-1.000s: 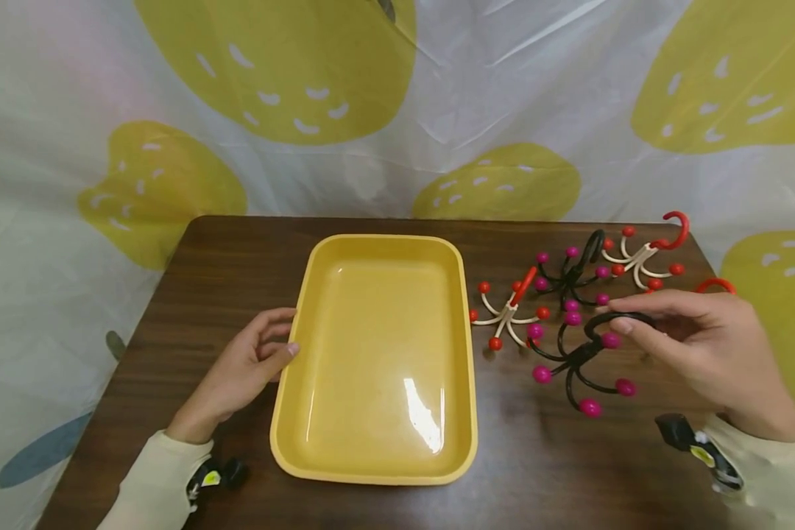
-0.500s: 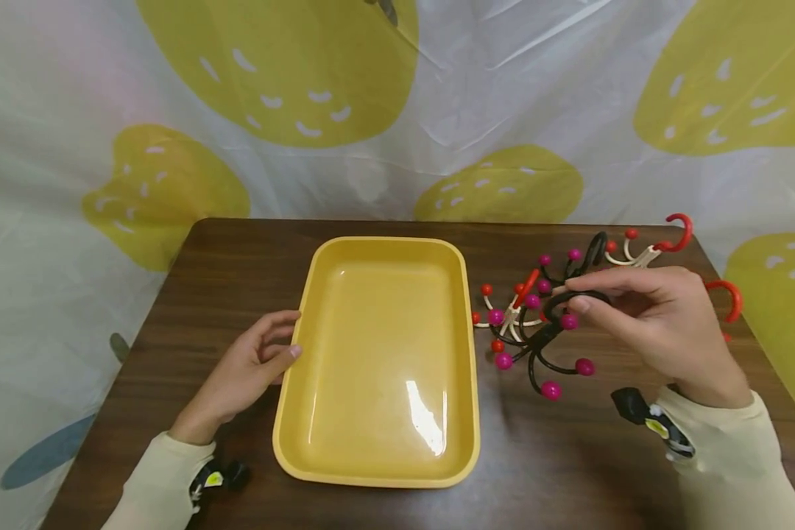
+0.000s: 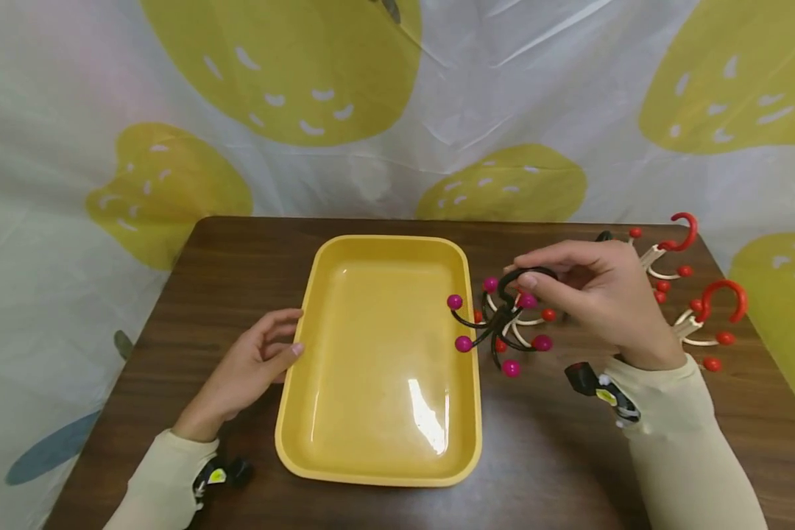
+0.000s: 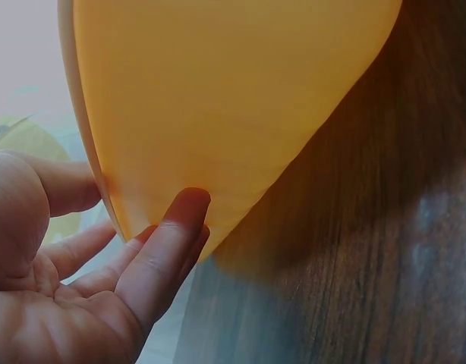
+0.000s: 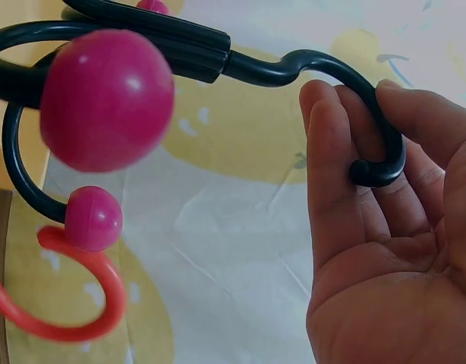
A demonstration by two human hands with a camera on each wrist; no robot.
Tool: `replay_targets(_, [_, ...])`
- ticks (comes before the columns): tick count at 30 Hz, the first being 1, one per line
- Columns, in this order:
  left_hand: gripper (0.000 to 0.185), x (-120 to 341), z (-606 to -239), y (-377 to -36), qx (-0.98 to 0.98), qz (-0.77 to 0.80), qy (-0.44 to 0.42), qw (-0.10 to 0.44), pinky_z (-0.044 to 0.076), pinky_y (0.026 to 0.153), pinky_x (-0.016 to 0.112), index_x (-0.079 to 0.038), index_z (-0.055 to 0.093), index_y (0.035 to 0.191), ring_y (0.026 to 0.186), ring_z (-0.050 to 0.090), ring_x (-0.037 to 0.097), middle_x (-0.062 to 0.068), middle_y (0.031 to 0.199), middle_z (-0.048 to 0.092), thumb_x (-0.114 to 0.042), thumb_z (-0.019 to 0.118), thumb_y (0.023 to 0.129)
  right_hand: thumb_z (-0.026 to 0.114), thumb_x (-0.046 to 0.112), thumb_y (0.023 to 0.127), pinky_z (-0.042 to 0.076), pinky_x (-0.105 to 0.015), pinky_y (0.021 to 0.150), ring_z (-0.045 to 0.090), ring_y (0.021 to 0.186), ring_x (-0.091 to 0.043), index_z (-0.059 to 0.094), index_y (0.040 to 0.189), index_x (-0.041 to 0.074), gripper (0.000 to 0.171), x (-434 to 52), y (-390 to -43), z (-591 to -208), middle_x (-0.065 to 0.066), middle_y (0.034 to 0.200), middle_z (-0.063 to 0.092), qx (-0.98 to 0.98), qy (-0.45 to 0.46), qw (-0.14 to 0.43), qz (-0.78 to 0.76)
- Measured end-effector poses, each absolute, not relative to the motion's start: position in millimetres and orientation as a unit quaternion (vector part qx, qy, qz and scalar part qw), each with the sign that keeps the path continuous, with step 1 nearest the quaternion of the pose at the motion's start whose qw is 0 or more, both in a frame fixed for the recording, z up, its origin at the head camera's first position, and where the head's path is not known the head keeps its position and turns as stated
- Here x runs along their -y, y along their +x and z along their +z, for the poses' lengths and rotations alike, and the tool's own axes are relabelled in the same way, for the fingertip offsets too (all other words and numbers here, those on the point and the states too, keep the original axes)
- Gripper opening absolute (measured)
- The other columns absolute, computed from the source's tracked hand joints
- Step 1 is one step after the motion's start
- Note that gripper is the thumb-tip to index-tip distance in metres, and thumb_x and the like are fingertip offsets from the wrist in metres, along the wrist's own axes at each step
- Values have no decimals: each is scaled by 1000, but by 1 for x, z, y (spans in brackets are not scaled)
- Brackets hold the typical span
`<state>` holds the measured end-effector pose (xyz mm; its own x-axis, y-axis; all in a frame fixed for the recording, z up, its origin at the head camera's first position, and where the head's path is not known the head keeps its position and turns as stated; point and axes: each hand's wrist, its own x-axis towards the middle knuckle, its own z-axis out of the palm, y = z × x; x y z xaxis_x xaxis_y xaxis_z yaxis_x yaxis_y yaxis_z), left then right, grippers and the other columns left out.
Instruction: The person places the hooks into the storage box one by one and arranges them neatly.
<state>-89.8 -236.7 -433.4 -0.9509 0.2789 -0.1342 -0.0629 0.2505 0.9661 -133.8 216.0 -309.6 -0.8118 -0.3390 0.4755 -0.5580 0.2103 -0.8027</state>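
My right hand (image 3: 589, 298) pinches the curved hook of a black multi-arm hanger (image 3: 503, 318) with magenta ball tips between thumb and fingers. It holds the hanger raised at the right rim of a yellow tray (image 3: 377, 475), with some ball tips over the rim. In the right wrist view the black hook (image 5: 347, 72) runs between thumb and fingers. My left hand (image 3: 248, 368) holds the tray's left side, thumb at the rim and fingers against the outer wall (image 4: 240, 98). Behind the black hanger, a white hanger (image 3: 520, 331) with red tips is partly hidden.
Farther right on the brown table (image 3: 238, 250) lie two white hangers with red hooks, one at the back (image 3: 652, 258) and one nearer (image 3: 689, 324). Another black hanger (image 3: 604, 236) is mostly hidden behind my right hand. A patterned curtain (image 3: 344, 177) hangs behind the table.
My right hand has carried the black hanger leftward, from above the table's right side to the tray's right rim. My left hand and the tray have stayed in place.
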Motion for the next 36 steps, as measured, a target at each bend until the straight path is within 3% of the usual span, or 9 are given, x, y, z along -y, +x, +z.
replay_targets(10, [56,237,-437,-92,-773,614,76,141,67,80,41,-10,39,159,122,69,37,25,152,53,-16,62,108,79,-2,92,46,-22,50,71,66,-13,83,109,13,22,-185,-154,-316,-2,96,83,779,321,67,535])
replay_targets(14, [56,237,-437,-93,-772,615,76,141,67,80,42,-10,39,159,123,69,38,25,152,53,-15,62,108,78,3,95,45,-23,49,67,62,-15,83,108,16,19,-175,-164,-316,-6,96,82,783,328,52,526])
replay_targets(22, [56,235,-435,-93,-776,610,71,142,66,81,41,-10,39,159,126,66,43,25,152,53,-15,62,108,78,16,98,40,-25,48,58,57,-15,83,111,18,14,-157,-186,-324,0,97,82,812,308,35,494])
replay_targets(30, [56,235,-433,-93,-770,616,73,147,66,81,39,-7,37,159,124,67,39,28,153,51,-15,61,109,77,20,99,55,-24,57,70,69,-11,82,113,14,16,-132,-205,-331,-1,102,82,812,306,23,496])
replay_targets(36, [56,232,-436,-92,-764,624,71,150,66,81,40,-8,37,159,125,66,40,28,152,52,-14,61,109,78,17,98,58,-23,63,76,80,-16,81,114,11,18,-113,-213,-334,-4,107,81,809,306,15,502])
